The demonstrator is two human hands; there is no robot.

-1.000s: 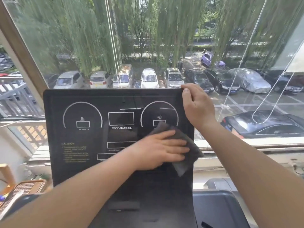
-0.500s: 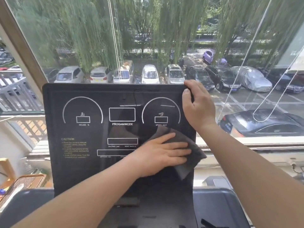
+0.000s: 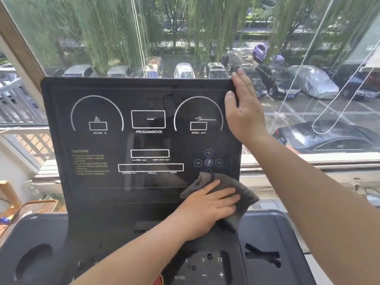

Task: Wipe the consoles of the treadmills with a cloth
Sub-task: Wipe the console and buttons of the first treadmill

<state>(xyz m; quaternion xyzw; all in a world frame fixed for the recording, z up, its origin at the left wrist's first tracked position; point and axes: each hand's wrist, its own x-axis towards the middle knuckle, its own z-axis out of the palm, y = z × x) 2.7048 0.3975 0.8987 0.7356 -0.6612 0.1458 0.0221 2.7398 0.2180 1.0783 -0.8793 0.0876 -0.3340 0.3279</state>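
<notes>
A black treadmill console (image 3: 123, 140) stands upright before the window, printed with white dials, boxes and "PROGAM/MODE". My left hand (image 3: 207, 204) lies flat with straight fingers on a dark grey cloth (image 3: 244, 194) and presses it against the console's lower right part, just below the round music buttons (image 3: 208, 162). My right hand (image 3: 244, 112) rests along the console's upper right edge, fingers straight and pointing up, thumb on the front face.
Below the screen is a lower control panel (image 3: 205, 266) with numbers and "MODE". Dark plastic trays with cutouts flank it, left (image 3: 33, 256) and right (image 3: 265, 233). A large window (image 3: 185, 38) shows trees and parked cars. A wicker item (image 3: 30, 208) sits at the left.
My left hand has slid the cloth down the right side of the screen, uncovering the music buttons. My right hand has loosened from gripping the top corner to lying flat along the edge.
</notes>
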